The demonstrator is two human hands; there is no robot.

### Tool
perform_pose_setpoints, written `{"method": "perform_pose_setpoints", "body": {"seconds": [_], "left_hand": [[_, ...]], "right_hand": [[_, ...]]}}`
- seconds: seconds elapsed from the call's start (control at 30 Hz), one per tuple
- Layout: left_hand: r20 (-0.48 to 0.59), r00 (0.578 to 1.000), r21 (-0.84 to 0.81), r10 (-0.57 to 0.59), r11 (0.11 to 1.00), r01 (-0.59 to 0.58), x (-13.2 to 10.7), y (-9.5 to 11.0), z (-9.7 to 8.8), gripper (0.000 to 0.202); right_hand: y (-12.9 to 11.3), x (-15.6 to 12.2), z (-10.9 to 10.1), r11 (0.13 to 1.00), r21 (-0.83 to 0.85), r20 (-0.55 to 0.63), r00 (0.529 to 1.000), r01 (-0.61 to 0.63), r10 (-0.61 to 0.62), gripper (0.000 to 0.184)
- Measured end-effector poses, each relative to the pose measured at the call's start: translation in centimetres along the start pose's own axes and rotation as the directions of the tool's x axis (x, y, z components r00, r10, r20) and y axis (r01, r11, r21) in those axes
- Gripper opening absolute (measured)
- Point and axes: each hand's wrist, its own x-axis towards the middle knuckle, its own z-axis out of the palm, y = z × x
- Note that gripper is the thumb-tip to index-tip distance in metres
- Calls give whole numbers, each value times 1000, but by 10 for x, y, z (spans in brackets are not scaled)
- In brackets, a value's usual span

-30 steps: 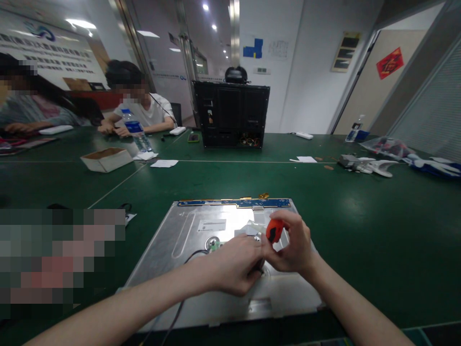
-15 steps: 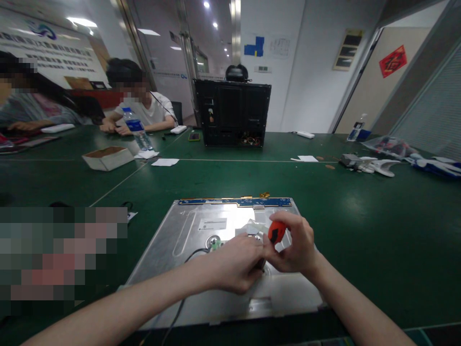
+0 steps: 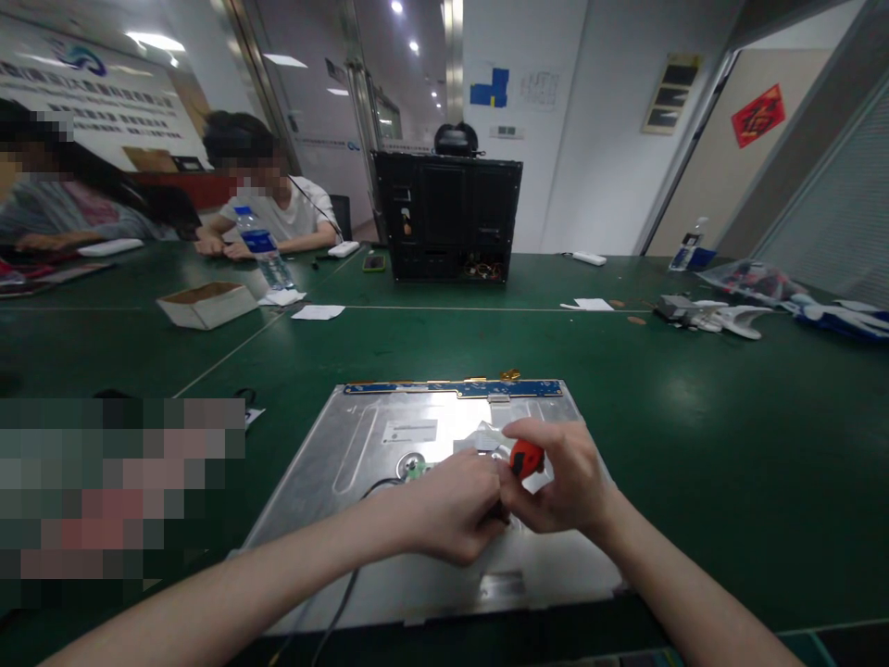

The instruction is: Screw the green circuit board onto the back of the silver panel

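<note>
The red-and-black handle (image 3: 526, 459) sits above the middle of the metal panel (image 3: 389, 593), between the thumb and curled fingers of our right hand (image 3: 556, 474), which is closed on it. Whatever lies at its lower end is hidden. Our left hand (image 3: 455, 509) is bent low over the panel, just beside the right and touching it, its fingertips out of sight; we cannot tell whether they grip anything. We seem to be at a fine step of working the handle at one spot, and the next move calls for a steady left hand and small finger turns. Near our left wrist runs a dark cable (image 3: 375, 487); the blue circuit strip (image 3: 409, 390) lines the panel's far edge. Beneath lies the green table (image 3: 701, 445).
</note>
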Motion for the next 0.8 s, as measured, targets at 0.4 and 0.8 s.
{"method": "perform_pose_setpoints", "body": {"seconds": [0.4,0.8], "left_hand": [[-11,1000,-40,-23,999,22,1,3,-4,16],[-8,1000,-41,-6,999,5,1,1,-4,15]], "right_hand": [[2,-1,-3,999,-46,-48,999,-14,12,25],[2,-3,0,999,-20,-26,999,-32,32,28]]}}
